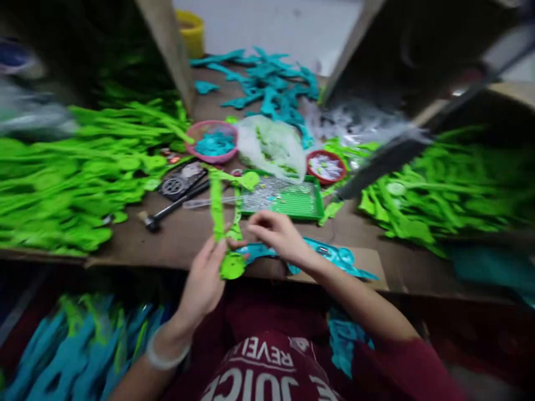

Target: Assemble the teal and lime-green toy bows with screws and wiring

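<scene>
My left hand (204, 275), with a pale band on its wrist, grips a long lime-green plastic part (216, 206) that stands up from the fingers. A round green end (232, 266) shows below the hand. Close by on the right, my right hand (280, 236) is closed, thumb and fingertips together; whether anything small is between them cannot be made out. Beneath the right wrist lies a long turquoise plastic part (334, 255), partly covered by the forearm. Just ahead of the hands sits a green tray (320, 203) of small metal pieces.
Piles of green parts lie left (75, 184) and right (413, 195). A hammer (175, 206) rests left of the tray. Behind are a pink bowl (191, 149), a plastic bag (246, 139), a red bowl (310, 171) and turquoise parts (271, 89). Wooden panels rise on both sides.
</scene>
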